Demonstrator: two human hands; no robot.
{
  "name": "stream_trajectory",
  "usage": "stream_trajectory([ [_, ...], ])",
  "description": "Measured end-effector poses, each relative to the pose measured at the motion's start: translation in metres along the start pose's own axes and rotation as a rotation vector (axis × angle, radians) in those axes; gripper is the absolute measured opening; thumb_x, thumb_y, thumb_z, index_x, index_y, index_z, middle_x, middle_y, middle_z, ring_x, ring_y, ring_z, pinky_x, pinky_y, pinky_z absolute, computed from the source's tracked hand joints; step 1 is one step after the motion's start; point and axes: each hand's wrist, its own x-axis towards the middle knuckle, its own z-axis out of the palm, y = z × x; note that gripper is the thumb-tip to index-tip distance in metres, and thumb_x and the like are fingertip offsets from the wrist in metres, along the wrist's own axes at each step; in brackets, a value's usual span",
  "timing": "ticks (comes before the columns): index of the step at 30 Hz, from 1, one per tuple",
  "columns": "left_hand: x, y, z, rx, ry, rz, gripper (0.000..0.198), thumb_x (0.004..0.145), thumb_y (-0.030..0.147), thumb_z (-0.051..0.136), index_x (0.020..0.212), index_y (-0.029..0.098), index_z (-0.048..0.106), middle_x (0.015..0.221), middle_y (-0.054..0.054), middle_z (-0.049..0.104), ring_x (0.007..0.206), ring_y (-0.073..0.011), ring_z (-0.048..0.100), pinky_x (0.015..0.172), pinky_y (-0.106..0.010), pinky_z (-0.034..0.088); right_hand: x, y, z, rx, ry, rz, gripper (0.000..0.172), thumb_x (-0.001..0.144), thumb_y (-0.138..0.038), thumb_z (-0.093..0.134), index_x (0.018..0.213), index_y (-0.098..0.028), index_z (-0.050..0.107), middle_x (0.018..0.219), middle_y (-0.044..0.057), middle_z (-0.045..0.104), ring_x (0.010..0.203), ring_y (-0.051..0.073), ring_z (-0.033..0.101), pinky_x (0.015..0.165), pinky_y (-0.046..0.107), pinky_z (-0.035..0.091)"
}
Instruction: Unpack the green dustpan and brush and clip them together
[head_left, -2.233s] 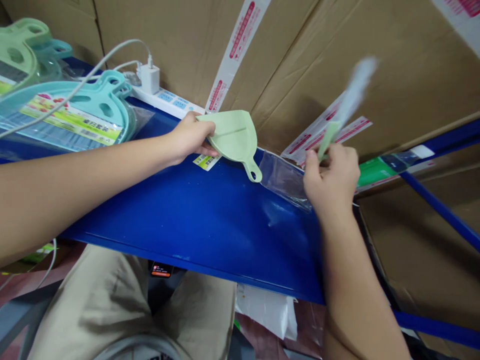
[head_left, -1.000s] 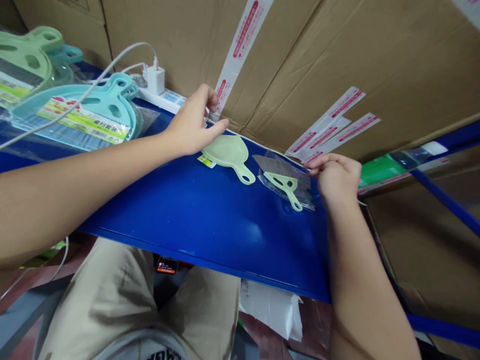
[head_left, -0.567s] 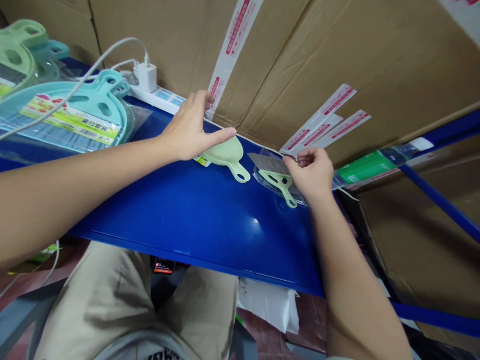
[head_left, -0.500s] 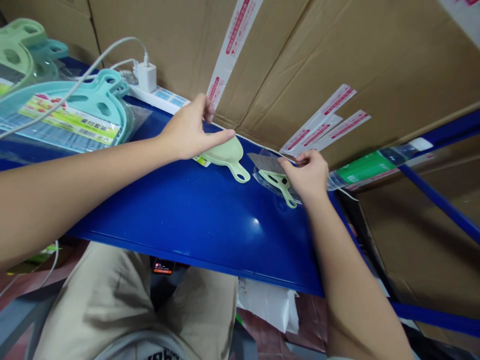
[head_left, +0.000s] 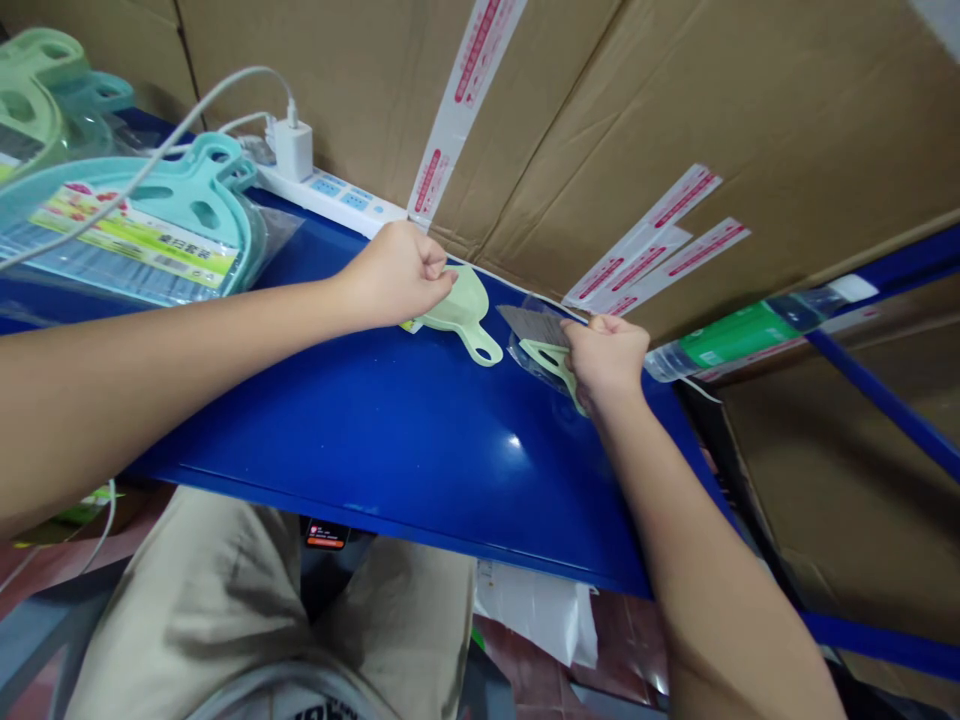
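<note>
My left hand (head_left: 401,275) is curled closed over the left part of a small pale green dustpan (head_left: 463,300). Whether its fingers pinch anything is hidden. The dustpan lies on the blue table (head_left: 360,440), its looped handle pointing toward me, with a bit of yellow-green label at its left edge. To the right, my right hand (head_left: 606,355) is closed over a small pale green hand brush (head_left: 546,354) with grey bristles. Clear plastic film shows around the brush. My fingers cover part of its handle.
Larger wrapped turquoise dustpan sets (head_left: 206,210) and green ones (head_left: 45,100) lie at the left. A white power strip (head_left: 330,195) with a plugged charger (head_left: 292,150) runs along the cardboard wall (head_left: 360,90). A green-labelled bottle (head_left: 742,335) lies at the right.
My left hand has closed from spread fingers, its thumb drawing in toward the curled fingers. My right hand has shifted slightly left and now covers more of the brush's handle.
</note>
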Motion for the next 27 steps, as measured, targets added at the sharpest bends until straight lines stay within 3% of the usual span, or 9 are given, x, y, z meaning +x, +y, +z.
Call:
stream_trajectory([
  [4, 0.002, -0.011, -0.002, 0.082, -0.018, 0.077, 0.056, 0.09, 0.021, 0.066, 0.053, 0.027, 0.024, 0.057, 0.005, 0.026, 0.064, -0.0148, 0.036, 0.08, -0.036, 0.048, 0.0, 0.003, -0.003, -0.161, -0.028, -0.176, 0.058, 0.081, -0.01, 0.068, 0.054, -0.03, 0.021, 0.054, -0.009, 0.017, 0.055, 0.01, 0.016, 0.052, 0.027, 0.027],
  [9, 0.008, -0.02, -0.006, 0.132, -0.002, 0.121, 0.053, 0.088, 0.021, 0.066, 0.053, 0.026, 0.026, 0.056, 0.003, 0.03, 0.068, -0.0185, 0.051, 0.091, -0.038, 0.052, 0.003, -0.003, -0.018, -0.406, -0.109, -0.299, 0.054, 0.083, -0.018, 0.068, 0.052, -0.03, 0.026, 0.05, -0.007, 0.023, 0.055, 0.014, 0.027, 0.058, 0.03, 0.034],
  [14, 0.01, -0.023, -0.007, 0.022, 0.096, 0.104, 0.04, 0.083, 0.02, 0.072, 0.059, 0.028, 0.041, 0.063, 0.0, 0.049, 0.081, -0.0234, 0.067, 0.098, -0.039, 0.057, 0.012, -0.02, -0.048, -0.65, -0.234, -0.247, 0.035, 0.081, -0.025, 0.074, 0.056, -0.029, 0.05, 0.057, -0.002, 0.052, 0.062, 0.02, 0.049, 0.072, 0.035, 0.045],
  [18, 0.01, -0.026, -0.008, -0.122, 0.172, 0.062, 0.019, 0.082, 0.02, 0.075, 0.076, 0.03, 0.061, 0.089, -0.004, 0.072, 0.103, -0.0283, 0.074, 0.103, -0.04, 0.06, 0.019, -0.019, -0.059, -0.669, -0.337, -0.255, 0.016, 0.08, -0.025, 0.071, 0.066, -0.028, 0.064, 0.067, 0.0, 0.066, 0.07, 0.024, 0.063, 0.079, 0.038, 0.051],
  [23, 0.012, -0.028, -0.008, -0.178, 0.181, -0.024, 0.024, 0.076, 0.008, 0.078, 0.081, 0.027, 0.065, 0.107, -0.006, 0.076, 0.13, -0.0313, 0.071, 0.112, -0.036, 0.058, 0.02, -0.008, -0.059, -0.703, -0.562, -0.285, 0.012, 0.077, -0.033, 0.08, 0.073, -0.027, 0.07, 0.071, 0.0, 0.072, 0.073, 0.024, 0.068, 0.078, 0.037, 0.055],
  [27, 0.015, -0.031, -0.008, -0.113, 0.16, 0.005, 0.023, 0.078, 0.006, 0.075, 0.083, 0.026, 0.064, 0.11, -0.006, 0.078, 0.125, -0.0302, 0.073, 0.117, -0.039, 0.056, 0.021, 0.0, -0.058, -0.754, -0.665, -0.314, 0.015, 0.074, -0.034, 0.082, 0.077, -0.027, 0.069, 0.081, 0.001, 0.077, 0.082, 0.025, 0.073, 0.082, 0.037, 0.057],
])
